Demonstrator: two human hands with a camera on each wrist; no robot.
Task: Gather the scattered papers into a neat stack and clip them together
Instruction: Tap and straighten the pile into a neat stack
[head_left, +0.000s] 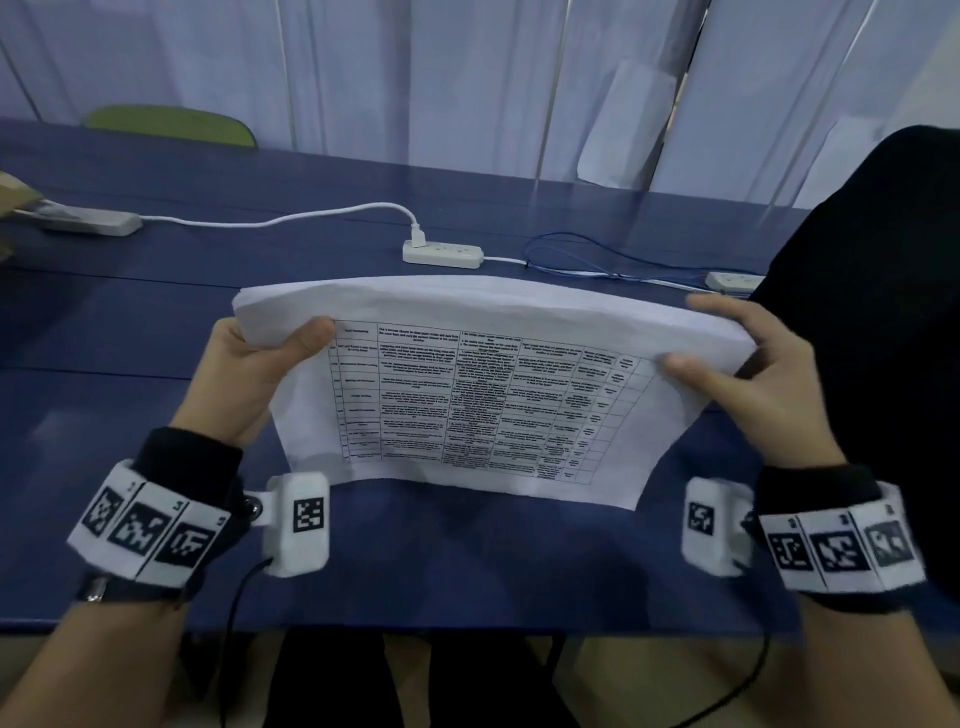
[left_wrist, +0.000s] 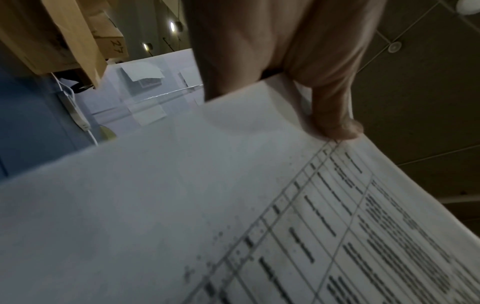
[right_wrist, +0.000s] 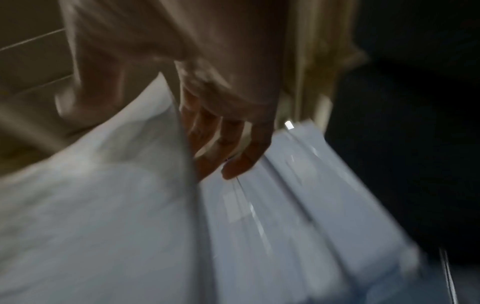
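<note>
A stack of white papers stands nearly upright, its lower edge on the blue table, with a printed table on the front sheet. My left hand grips the top left corner, thumb on the front and fingers hidden behind. At the top right corner my right hand pinches the papers, thumb in front. The left wrist view shows the thumb pressed on the printed sheet. In the blurred right wrist view, the fingers lie behind the sheets. No clip is in view.
A white power strip with a plugged cord lies just behind the papers. There is another strip at far left, a third at right with a blue cable. A large dark shape fills the right. A green chair stands beyond the table.
</note>
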